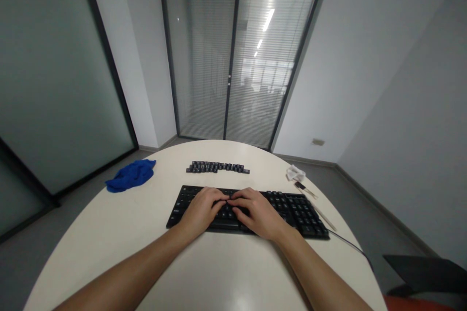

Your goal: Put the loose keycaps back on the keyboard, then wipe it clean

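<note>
Keyboard (304, 216) lay on the table (226, 277). Left hand (205, 208) and right hand (258, 213) were over its middle, nearly meeting. Loose keys (207, 167) sat behind it, blue cloth (132, 175) behind-left, brush (300, 185) and white tissue (295, 173) off its back right corner.

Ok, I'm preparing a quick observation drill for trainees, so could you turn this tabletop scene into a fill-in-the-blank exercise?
1. The left hand and right hand are at a keyboard whose colour is ____.
2. The loose keycaps lie in rows on the ____ side of the keyboard, away from the person.
3. The crumpled cloth at the left of the table is ____ in colour.
4. The keyboard cable runs toward the table's ____ edge.

Missing words: black; far; blue; right.
</note>
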Available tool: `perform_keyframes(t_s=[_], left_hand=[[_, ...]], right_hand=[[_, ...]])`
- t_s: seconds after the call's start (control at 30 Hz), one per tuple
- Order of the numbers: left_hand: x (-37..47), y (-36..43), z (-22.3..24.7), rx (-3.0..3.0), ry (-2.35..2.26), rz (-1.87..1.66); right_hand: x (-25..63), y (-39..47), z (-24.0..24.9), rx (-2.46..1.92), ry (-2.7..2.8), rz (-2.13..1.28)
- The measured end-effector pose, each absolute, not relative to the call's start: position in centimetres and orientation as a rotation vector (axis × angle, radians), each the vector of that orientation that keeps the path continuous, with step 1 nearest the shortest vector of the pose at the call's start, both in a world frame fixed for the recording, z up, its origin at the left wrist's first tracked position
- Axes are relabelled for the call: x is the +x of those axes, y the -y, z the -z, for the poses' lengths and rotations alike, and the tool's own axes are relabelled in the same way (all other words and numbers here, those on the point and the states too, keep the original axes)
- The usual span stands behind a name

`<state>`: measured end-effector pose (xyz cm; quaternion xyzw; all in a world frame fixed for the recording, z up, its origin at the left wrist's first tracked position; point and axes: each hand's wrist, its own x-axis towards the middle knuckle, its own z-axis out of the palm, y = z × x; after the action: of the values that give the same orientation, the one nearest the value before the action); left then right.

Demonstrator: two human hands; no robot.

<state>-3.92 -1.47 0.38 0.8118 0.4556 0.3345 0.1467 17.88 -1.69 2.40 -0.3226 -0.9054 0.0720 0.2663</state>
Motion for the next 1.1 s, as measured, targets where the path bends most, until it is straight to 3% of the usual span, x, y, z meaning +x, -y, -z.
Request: perform_keyframes(t_s=[0.33,0.73,1.1], left_hand=[[-3.9,1.9,-0.8,2.346,-1.315,-0.892],[-3.6,2.3,-0.9,2.267,-1.43,-1.072],[-3.9,3.6,-2.9,2.528,-1.44,-0.775]], right_hand=[[17.7,1.9,-3.0,-0.892,2.445,-0.22],[17.9,1.8,-2.5,-0.892,2.46,-0.215],[17.9,2.1,-2.9,-0.893,2.45,-0.254]])
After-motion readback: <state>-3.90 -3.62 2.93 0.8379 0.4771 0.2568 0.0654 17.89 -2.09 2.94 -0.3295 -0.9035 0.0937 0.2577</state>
